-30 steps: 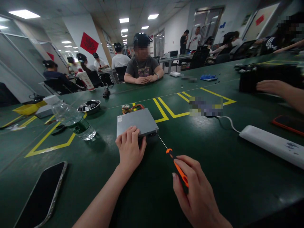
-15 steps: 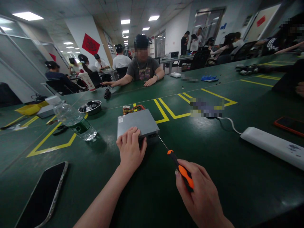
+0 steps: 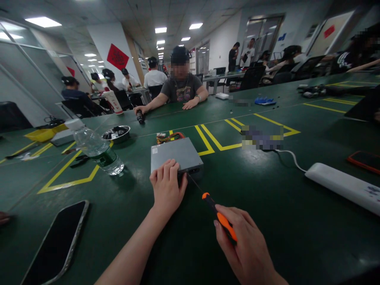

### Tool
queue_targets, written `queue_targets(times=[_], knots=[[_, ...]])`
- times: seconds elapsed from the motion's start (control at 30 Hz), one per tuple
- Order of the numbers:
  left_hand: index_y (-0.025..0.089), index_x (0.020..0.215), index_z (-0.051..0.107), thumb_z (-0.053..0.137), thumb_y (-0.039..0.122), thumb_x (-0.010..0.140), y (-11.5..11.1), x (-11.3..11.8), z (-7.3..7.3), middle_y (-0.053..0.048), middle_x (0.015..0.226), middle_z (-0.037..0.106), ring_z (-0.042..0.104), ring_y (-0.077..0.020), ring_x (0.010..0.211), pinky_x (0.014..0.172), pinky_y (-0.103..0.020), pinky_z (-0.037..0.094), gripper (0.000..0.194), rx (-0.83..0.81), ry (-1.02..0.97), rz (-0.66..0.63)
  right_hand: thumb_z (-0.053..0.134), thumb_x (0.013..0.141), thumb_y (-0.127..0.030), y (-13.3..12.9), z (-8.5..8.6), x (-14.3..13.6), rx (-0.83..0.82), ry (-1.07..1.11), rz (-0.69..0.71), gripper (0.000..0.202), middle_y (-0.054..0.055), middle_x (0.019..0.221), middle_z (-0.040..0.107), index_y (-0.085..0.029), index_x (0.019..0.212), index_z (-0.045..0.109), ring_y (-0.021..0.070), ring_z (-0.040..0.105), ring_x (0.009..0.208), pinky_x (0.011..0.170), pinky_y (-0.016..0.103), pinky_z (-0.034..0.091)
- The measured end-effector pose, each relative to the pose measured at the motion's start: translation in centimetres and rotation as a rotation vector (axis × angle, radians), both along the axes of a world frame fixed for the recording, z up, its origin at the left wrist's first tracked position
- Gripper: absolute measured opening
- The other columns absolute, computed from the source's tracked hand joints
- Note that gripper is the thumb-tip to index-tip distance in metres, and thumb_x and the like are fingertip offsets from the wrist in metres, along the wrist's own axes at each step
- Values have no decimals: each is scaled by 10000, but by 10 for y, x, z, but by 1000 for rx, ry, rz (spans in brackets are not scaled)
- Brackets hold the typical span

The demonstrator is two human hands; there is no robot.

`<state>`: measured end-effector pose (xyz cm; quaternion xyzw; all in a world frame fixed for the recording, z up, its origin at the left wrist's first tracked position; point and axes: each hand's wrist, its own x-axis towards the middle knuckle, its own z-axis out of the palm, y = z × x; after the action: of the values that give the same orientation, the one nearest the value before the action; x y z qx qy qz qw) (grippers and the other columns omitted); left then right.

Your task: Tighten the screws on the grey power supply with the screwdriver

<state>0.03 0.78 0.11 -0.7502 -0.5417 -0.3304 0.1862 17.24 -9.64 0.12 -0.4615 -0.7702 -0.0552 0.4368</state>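
A grey metal box, with a white label on its top and coloured cables behind it, lies on the green table. My left hand grips its near left edge, fingers on top and thumb at the front side. In my right hand is an orange and black screwdriver, its thin shaft pointing up and left. The shaft's tip is at the box's front side, close to my left thumb; whether it touches a screw cannot be made out.
Left of the box stand a tilted-looking water bottle and a metal bowl. A phone lies at the near left, a white power strip at the right. Across the table a person holds a small black object.
The screwdriver tip has moved left along the box's front side, from its right corner toward my left thumb. The person opposite now has a hand on the black object. The view has shifted slightly.
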Motion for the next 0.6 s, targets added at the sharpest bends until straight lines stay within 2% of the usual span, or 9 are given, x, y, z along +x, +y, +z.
queue_targets(times=[0.33, 0.5, 0.6], knots=[[180, 1055, 502, 490, 301, 838, -1, 1, 2, -113, 1158, 586, 499, -271, 1094, 875, -426, 298, 248, 16, 27, 9, 355, 911, -116, -1, 0, -1, 34, -92, -41, 244, 90, 861, 618, -125, 1105, 504, 169, 626, 737, 649, 290, 538], [174, 1046, 500, 501, 302, 833, 0, 1, 0, -107, 1144, 593, 505, -266, 1088, 877, -420, 301, 249, 35, 31, 10, 376, 876, -48, -3, -13, -5, 55, -175, -51, 278, 140, 942, 589, -89, 1108, 525, 202, 609, 851, 720, 335, 535], [182, 1044, 503, 508, 301, 831, 1, 1, 0, -102, 1138, 600, 514, -265, 1075, 877, -422, 301, 244, 52, 30, 24, 362, 847, -10, -6, -16, -8, 78, -197, -47, 342, 193, 1096, 543, -74, 1141, 523, 247, 562, 1006, 777, 381, 517]])
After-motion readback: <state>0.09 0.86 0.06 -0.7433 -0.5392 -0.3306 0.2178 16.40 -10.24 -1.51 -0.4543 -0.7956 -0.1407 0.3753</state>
